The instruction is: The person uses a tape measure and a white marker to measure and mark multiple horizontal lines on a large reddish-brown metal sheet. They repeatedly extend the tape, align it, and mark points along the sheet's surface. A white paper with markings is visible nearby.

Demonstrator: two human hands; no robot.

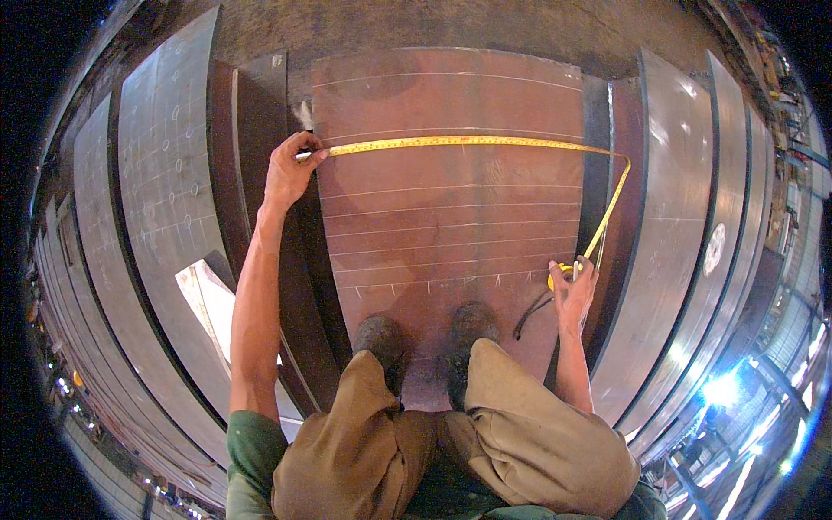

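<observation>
Hands: two, left hand (pixel 290 169) and right hand (pixel 574 295)
Tape measure (pixel 468 141): one
Boots: two
Rusty steel plate (pixel 451 225): one

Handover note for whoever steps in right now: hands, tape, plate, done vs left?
Left hand pins the tape's free end at the left edge of the rusty steel plate.
Right hand holds the yellow tape measure case at the plate's right edge.
Tape blade lies across the plate, then bends back down to the case.
Done: several chalk lines across the plate.
Left: nothing yet marked along the blade.
</observation>
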